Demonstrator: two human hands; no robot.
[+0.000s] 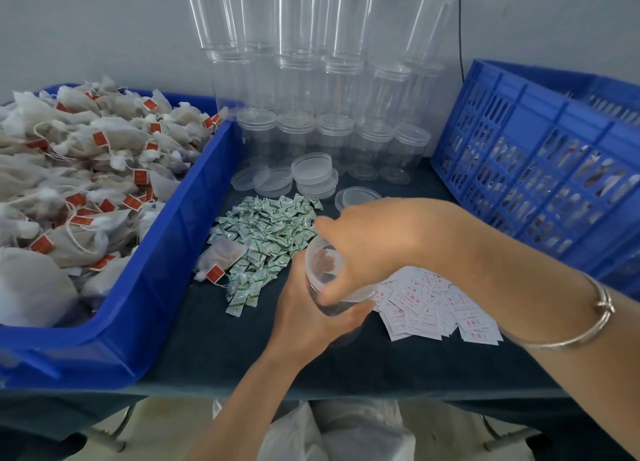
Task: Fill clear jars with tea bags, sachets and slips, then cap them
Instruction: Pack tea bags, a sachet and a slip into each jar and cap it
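Both grips tight at the middle of the near edge: the left hand wraps the clear jar from below, and the right hand curls over its top, fingers and thumb pinching the lid. What's inside the jar is too blurred to call.

Just beside it, one pile of white slips with red print on the right, and one heap of green-and-white sachets on the left. One loose tea bag touches that heap.

Behind, at least five spare lids: two flat, a short stack, one alone by the right hand. Five empty jars stand in a row, with more piled above, count unclear.

One blue tray of tea bags sits at the left edge of the surface, one blue crate at the right.
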